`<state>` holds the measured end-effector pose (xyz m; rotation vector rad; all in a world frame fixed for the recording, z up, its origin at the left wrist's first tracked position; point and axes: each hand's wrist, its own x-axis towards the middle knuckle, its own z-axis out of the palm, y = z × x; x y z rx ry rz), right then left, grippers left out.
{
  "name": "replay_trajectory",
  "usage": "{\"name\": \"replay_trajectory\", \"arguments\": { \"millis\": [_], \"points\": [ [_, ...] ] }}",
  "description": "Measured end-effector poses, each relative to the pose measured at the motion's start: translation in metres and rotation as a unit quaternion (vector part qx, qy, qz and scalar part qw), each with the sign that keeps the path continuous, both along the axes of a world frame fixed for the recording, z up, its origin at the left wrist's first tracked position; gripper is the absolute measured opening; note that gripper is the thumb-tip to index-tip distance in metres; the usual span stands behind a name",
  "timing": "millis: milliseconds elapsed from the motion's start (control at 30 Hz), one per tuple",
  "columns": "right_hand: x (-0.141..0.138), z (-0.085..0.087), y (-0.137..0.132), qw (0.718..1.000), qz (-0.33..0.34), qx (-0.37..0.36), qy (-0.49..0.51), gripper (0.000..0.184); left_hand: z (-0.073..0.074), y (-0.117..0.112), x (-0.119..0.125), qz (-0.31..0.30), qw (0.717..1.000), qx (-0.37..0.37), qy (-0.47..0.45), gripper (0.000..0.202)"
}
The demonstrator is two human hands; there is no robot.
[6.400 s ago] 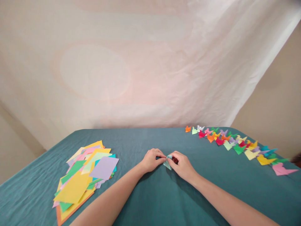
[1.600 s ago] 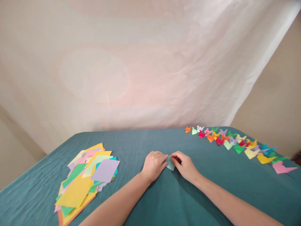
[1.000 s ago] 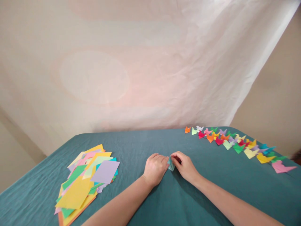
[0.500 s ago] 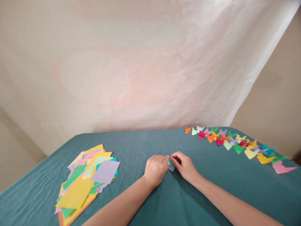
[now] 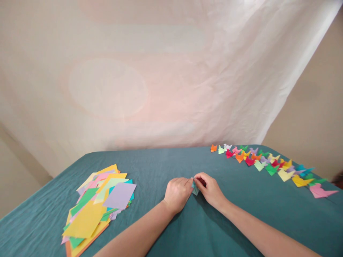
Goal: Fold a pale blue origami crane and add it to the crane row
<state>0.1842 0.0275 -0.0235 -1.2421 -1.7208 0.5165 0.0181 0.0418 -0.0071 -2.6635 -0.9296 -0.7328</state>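
Fingers [image 5: 197,176] of the right hand [image 5: 210,188] pinch the little blue-green paper [image 5: 195,191], right by the left hand [image 5: 177,193]; I can't tell if that one pinches too. Paper is probably light and creases easily, so hold its edges.

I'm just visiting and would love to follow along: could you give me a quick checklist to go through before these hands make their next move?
1. Right hand has the folded paper: ok, fingertips pinch its upper part.
2. Left hand is at the paper: ok, it covers the left side.
3. Creases line up: cannot tell; the fingers hide most of them.
4. Paper birds are out of the hands' way: ok, grouped apart at the right.
5. Loose sheets are neatly squared: not ok, they lie spread and overlapping at the left.
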Motion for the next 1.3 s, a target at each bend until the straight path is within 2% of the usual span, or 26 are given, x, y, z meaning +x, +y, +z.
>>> {"name": "replay_trajectory", "arguments": {
  "millis": [400,633,867,1100,1300],
  "points": [
    [0.000,0.003,-0.001,1.000,-0.005,-0.002,0.005,0.020,-0.005,0.001,0.000,-0.011,1.000,-0.023,0.001,0.021],
    [-0.003,0.004,-0.002,0.999,-0.004,-0.034,0.031,0.019,-0.003,0.000,0.001,-0.002,1.000,-0.016,0.018,0.020],
    [-0.002,0.004,-0.003,1.000,-0.008,-0.021,0.015,0.021,-0.001,0.000,0.001,-0.006,0.999,-0.024,0.023,0.021],
    [-0.003,0.006,-0.004,1.000,-0.011,-0.015,0.004,0.021,-0.003,0.006,-0.003,0.036,0.990,-0.124,-0.050,0.020],
    [-0.003,0.007,-0.005,1.000,-0.006,0.001,-0.017,0.020,-0.005,0.022,-0.002,-0.004,0.966,-0.221,-0.132,0.015]
  ]
}}
